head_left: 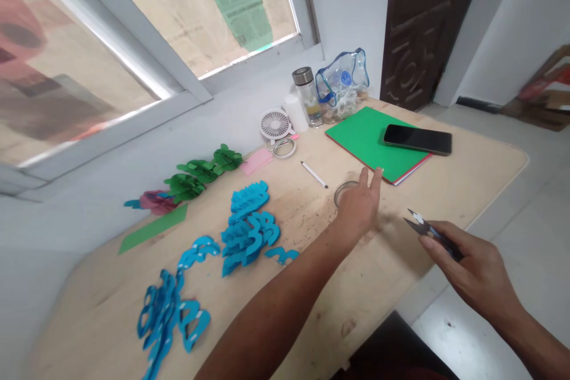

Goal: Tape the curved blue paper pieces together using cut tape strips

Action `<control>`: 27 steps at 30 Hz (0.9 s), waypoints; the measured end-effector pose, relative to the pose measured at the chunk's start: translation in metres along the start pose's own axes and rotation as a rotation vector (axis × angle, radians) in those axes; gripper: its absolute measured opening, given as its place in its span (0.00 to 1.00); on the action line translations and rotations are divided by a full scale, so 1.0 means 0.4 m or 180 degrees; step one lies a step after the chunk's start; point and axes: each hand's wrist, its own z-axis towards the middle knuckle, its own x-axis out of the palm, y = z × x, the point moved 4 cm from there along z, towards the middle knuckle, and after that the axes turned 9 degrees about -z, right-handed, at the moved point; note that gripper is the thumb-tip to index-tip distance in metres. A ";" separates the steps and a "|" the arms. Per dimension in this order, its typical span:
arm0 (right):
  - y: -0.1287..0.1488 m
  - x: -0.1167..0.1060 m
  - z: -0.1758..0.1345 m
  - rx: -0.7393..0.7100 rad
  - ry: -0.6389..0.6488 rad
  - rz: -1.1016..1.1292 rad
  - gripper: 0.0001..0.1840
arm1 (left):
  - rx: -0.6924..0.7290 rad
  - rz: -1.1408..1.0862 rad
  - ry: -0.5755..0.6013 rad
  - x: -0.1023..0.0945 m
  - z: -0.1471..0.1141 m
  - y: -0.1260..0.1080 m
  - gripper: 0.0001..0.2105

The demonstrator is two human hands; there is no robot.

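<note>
My left hand reaches over the table with two fingers stretched out and apart. It partly covers a ring-shaped object, perhaps a roll of clear tape. At the table's right edge, my right hand is closed around thread snips, whose blades point left and stand apart. Left of my left arm lies a stack of wavy blue paper cutouts, with a small loose blue piece beside it. Nearer to me, more blue cutouts with white patches spread across the wood.
A phone rests on green paper sheets. A white pen, another tape roll, a small fan, a glass bottle and a clear bag stand farther back. Green paper shapes line the wall.
</note>
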 end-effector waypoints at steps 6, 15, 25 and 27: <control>-0.015 0.007 0.007 0.0023 0.0047 0.0132 0.19 | 0.0068 -0.0175 -0.0309 -0.005 0.047 0.033 0.26; -0.007 0.017 0.005 0.0040 0.0153 0.0155 0.20 | -0.0157 -0.0310 -0.0983 0.051 0.045 0.048 0.25; 0.013 0.021 -0.003 -0.0013 0.0182 0.0145 0.20 | 0.0032 -0.0425 -0.1245 0.072 0.054 0.071 0.23; 0.016 0.023 -0.006 -0.0016 0.0206 0.0117 0.20 | 0.0059 -0.0433 -0.1253 0.071 0.058 0.073 0.24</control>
